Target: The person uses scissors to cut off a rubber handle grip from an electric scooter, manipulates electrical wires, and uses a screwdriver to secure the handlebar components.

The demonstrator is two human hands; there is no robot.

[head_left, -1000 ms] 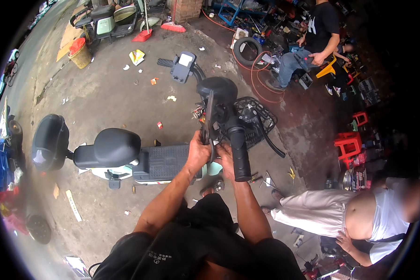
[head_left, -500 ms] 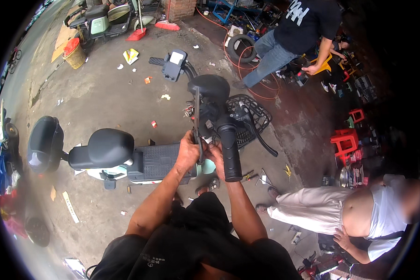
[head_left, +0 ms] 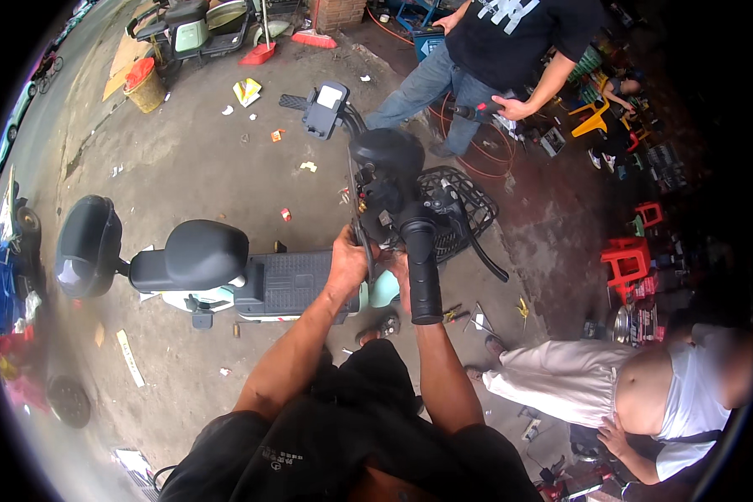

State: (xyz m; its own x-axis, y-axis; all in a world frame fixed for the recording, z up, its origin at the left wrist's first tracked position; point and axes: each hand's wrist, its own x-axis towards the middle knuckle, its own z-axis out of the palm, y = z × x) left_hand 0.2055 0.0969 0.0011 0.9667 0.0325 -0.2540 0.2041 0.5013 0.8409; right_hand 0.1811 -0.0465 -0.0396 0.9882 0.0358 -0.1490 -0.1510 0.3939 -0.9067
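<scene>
My left hand (head_left: 348,258) is closed on the edge of a dark, thin upright panel (head_left: 361,245) at the front of the pale mint scooter (head_left: 382,291). My right hand (head_left: 400,274) is beside it at the panel's lower part, partly hidden behind the black handlebar grip (head_left: 425,276); what its fingers hold is hidden. Around the opened front are a black headlamp housing (head_left: 386,152), exposed small fittings, a brake lever (head_left: 485,255) and a black wire basket (head_left: 460,188). The footboard (head_left: 295,280) and black seat (head_left: 205,251) extend to the left.
A person in jeans (head_left: 510,50) stands ahead holding a dark tool, near an orange hose (head_left: 489,171). Another person (head_left: 577,385) is at my right, near red stools (head_left: 626,261). Hand tools (head_left: 456,315) lie on the ground. Behind are another scooter (head_left: 197,33) and a bucket (head_left: 144,88).
The person in jeans has come closer, moving left toward the scooter's front. My hands stay at the front panel, my left shifting slightly upward.
</scene>
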